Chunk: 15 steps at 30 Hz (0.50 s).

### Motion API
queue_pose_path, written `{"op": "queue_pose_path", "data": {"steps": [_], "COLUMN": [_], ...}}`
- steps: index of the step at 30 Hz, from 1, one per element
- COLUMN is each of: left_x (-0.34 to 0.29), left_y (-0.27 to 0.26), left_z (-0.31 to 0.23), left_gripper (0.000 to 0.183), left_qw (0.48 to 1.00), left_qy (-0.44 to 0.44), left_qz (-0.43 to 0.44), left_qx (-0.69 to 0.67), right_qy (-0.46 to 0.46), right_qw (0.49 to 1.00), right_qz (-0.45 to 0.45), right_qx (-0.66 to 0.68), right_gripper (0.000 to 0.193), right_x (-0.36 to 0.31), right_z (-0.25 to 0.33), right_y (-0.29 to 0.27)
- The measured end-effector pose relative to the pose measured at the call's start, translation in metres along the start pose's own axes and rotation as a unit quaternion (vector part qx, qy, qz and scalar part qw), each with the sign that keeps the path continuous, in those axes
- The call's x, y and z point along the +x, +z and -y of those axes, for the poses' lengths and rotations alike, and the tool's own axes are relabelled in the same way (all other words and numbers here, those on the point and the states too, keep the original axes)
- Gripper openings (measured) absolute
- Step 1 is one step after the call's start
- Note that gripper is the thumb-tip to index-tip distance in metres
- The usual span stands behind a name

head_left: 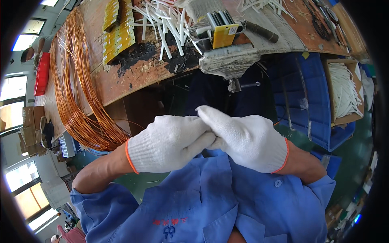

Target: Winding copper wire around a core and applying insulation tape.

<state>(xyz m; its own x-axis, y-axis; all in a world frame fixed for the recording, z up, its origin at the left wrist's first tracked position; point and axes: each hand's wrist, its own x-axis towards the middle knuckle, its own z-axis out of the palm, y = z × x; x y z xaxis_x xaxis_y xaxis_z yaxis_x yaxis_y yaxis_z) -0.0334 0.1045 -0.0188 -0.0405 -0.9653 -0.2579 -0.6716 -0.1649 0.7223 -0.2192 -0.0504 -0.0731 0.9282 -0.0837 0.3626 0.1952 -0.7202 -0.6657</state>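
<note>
Both my hands wear white knitted gloves with orange cuffs and meet in front of my chest, above the blue shirt [194,190]. My left hand [168,141] is closed, its fingers curled against the other hand. Over them my right hand [253,141] is folded, its thumb lying across the top. Whether anything is between the palms is hidden. Beyond the hands, a worn grey bench vise [229,60] sticks out from the table edge. A yellow piece with dark plates [224,36] stands upright in its jaws, touched by neither hand.
The wooden workbench [142,71] carries a copper wire bundle [73,81] hanging over its edge, yellow blocks [117,40], white tubes [162,20] and hand tools [322,20]. At right, a box of white tubes [344,89] stands by a blue bin [302,93]. Another person is far left.
</note>
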Motion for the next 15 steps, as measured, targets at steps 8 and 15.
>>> {"op": "queue_pose_path", "data": {"steps": [8, 15], "left_x": [-0.004, -0.004], "left_y": [0.005, 0.008], "left_z": [0.020, 0.018], "left_gripper": [0.029, 0.028], "left_qw": [0.956, 0.947], "left_qy": [0.095, 0.105], "left_qz": [-0.016, -0.012], "left_qx": [0.278, 0.302], "right_qy": [0.149, 0.179], "right_qw": [0.978, 0.969], "right_qz": [0.082, 0.078], "right_qx": [0.120, 0.150], "right_gripper": [0.021, 0.010], "right_x": [-0.008, -0.003], "right_z": [-0.002, -0.002], "right_y": [-0.028, -0.017]}}
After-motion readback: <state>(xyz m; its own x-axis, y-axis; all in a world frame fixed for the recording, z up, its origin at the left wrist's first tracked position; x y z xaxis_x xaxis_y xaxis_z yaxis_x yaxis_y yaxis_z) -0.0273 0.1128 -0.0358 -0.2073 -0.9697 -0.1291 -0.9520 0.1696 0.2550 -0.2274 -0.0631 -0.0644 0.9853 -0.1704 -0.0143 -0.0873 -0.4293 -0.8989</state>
